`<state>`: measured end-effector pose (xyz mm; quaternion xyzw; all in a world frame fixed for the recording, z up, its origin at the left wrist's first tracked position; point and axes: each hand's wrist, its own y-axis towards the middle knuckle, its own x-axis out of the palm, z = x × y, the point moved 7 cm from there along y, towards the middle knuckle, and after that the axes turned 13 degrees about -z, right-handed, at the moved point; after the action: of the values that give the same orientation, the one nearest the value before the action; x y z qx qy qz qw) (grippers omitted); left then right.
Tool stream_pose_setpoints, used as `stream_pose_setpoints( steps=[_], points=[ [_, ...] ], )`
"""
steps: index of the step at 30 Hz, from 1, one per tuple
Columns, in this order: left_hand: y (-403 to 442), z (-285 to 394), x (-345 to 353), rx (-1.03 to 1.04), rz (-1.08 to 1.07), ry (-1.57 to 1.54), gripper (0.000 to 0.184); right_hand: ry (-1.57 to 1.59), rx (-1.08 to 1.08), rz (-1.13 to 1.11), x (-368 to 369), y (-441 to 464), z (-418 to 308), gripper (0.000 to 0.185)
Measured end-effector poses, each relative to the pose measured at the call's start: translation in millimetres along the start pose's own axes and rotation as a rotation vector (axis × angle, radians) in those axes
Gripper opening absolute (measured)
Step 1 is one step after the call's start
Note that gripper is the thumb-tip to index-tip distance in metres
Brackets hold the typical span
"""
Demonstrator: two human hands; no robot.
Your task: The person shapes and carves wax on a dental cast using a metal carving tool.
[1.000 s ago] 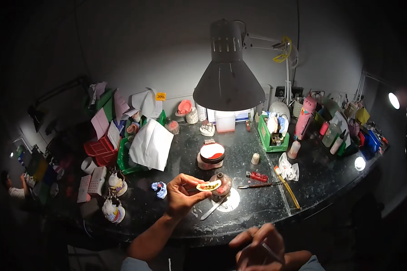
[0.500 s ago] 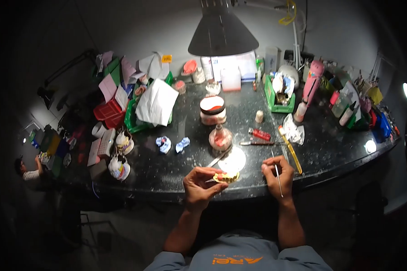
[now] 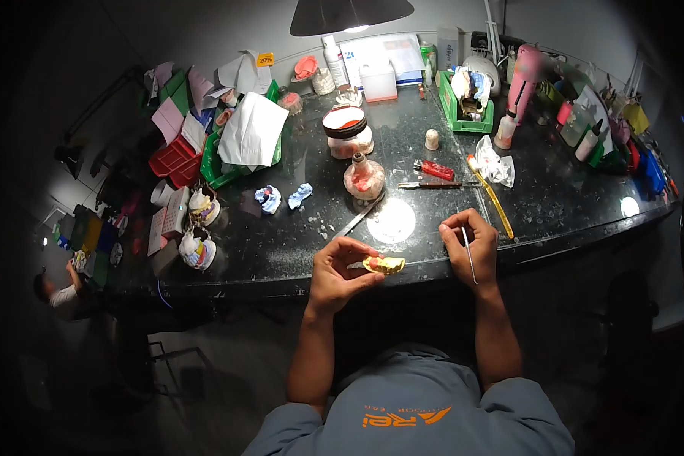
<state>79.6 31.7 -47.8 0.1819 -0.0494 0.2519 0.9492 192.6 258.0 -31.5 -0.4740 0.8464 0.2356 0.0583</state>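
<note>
My left hand (image 3: 333,275) is closed in a pinch on a small yellow dental model (image 3: 390,265) with a reddish patch on its near end. It holds the model above the bench's front edge. To its right, my right hand (image 3: 474,247) grips a thin metal dental instrument (image 3: 470,258), slanting down past the palm. The instrument and the model are apart. Beyond the model lies a bright white round patch (image 3: 391,221), and a knife-like spatula (image 3: 359,217) rests beside it. A glass spirit lamp (image 3: 364,181) with reddish contents stands behind.
A lidded jar (image 3: 348,139), red lighter-like object (image 3: 438,169), dark-handled tool (image 3: 433,185), yellow stick (image 3: 498,207) and crumpled tissue (image 3: 496,163) lie farther back. Green bins (image 3: 463,121) and plaster models (image 3: 197,249) stand around. A lamp shade (image 3: 349,17) hangs above. Another person (image 3: 59,290) is far left.
The camera view has tilted, so bench and hands appear higher. The yellow model has turned in my left hand, showing its reddish patch more clearly. Both hands keep their holds.
</note>
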Motion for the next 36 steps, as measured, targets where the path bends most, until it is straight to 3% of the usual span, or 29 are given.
stream_pose_setpoints(
  steps=[36],
  points=[
    [-8.3, 3.1, 5.5, 0.039, 0.015, 0.033, 0.040, -0.044, -0.060, -0.015, 0.3, 0.9, -4.8, 0.009]
  ],
)
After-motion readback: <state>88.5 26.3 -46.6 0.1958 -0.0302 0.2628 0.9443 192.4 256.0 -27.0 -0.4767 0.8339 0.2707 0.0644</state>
